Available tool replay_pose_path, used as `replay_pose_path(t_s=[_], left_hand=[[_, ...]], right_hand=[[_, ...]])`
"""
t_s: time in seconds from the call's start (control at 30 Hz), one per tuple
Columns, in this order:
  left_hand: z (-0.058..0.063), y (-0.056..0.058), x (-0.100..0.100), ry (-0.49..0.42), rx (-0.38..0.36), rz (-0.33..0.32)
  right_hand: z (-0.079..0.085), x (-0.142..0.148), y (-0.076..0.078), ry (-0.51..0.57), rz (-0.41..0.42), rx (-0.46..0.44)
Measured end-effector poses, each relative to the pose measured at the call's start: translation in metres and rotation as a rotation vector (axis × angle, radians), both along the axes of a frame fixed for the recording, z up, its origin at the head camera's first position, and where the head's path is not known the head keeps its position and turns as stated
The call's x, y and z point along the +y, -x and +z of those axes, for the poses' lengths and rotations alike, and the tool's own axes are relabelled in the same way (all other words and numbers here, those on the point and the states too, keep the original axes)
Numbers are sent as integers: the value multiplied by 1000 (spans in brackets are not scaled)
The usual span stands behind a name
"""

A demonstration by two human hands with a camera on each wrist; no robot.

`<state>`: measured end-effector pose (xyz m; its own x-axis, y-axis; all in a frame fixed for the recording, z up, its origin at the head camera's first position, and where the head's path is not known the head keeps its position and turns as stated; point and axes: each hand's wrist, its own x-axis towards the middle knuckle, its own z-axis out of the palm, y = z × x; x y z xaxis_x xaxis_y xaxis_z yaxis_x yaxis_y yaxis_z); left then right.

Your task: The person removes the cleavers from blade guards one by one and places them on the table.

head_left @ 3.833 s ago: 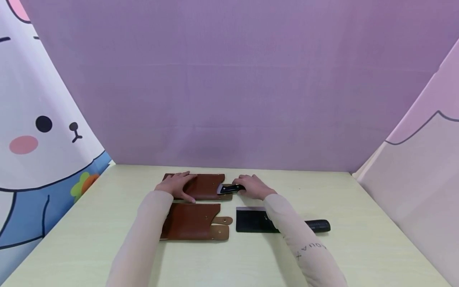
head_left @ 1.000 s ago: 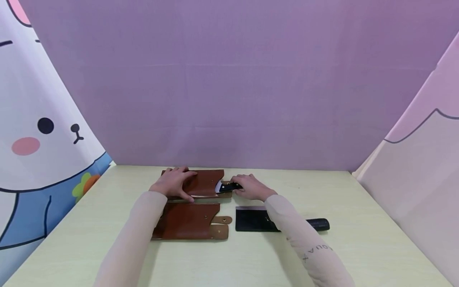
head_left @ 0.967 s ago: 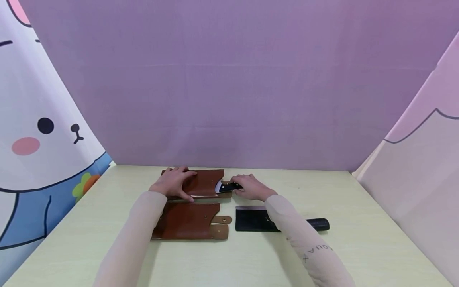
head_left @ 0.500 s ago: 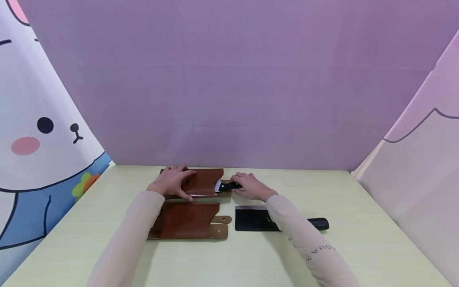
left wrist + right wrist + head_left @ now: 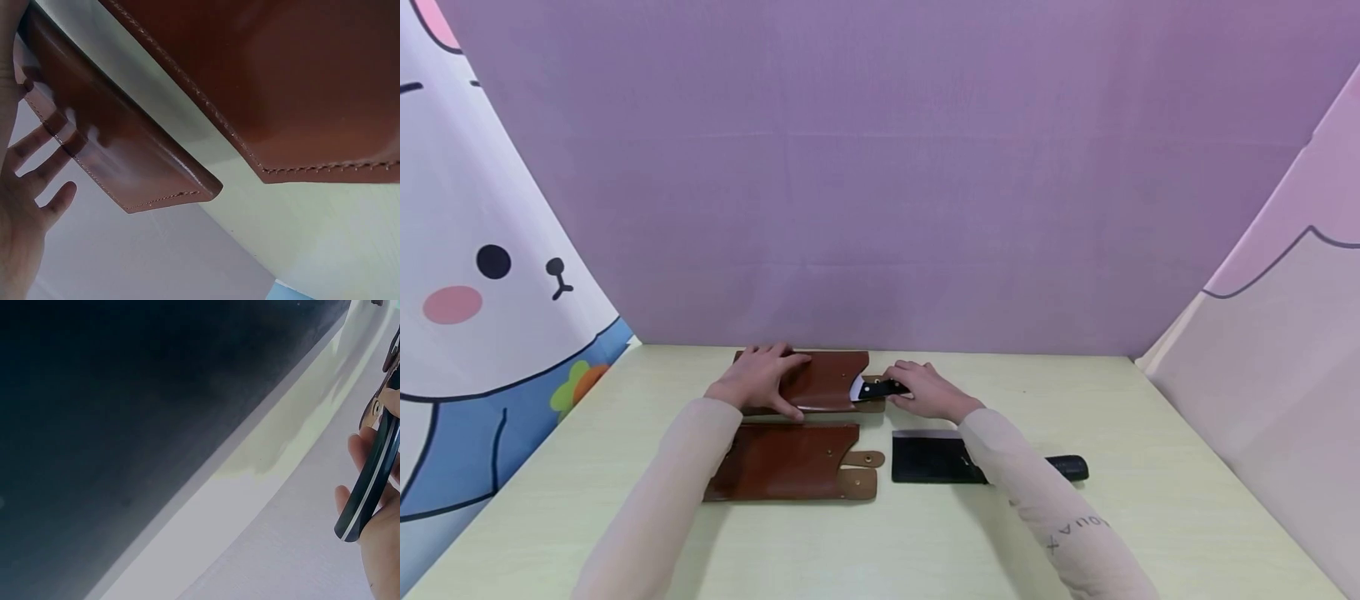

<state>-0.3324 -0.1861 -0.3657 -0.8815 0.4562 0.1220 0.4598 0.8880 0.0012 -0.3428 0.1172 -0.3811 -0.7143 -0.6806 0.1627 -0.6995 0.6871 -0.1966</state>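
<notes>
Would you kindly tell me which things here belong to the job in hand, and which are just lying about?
In the job:
- black-handled knife, gripped by the right hand
- far brown sheath, under the left hand, the knife at its mouth

Apparently just lying about:
- near brown sheath
- black-bladed cleaver

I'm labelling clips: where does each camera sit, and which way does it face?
Head: worn on the head, facing forward and down at the table; left hand, right hand, sleeves show.
Left wrist: worn there, facing the far sheath and near sheath; left hand shows at left.
Right wrist: worn there, facing across the cleaver; right hand shows, gripping the knife.
Head and left wrist share both sheaths.
</notes>
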Motion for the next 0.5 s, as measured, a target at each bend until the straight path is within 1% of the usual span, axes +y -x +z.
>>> replay_pose_path(t_s=[0.2,0.5], left_hand=[[2,-1,1,4,3,-6],[0,-1,-4,7,15,2]], right_hand=[[0,2,0,6,-1,-4],[1,5,-2,7,-4,-3]])
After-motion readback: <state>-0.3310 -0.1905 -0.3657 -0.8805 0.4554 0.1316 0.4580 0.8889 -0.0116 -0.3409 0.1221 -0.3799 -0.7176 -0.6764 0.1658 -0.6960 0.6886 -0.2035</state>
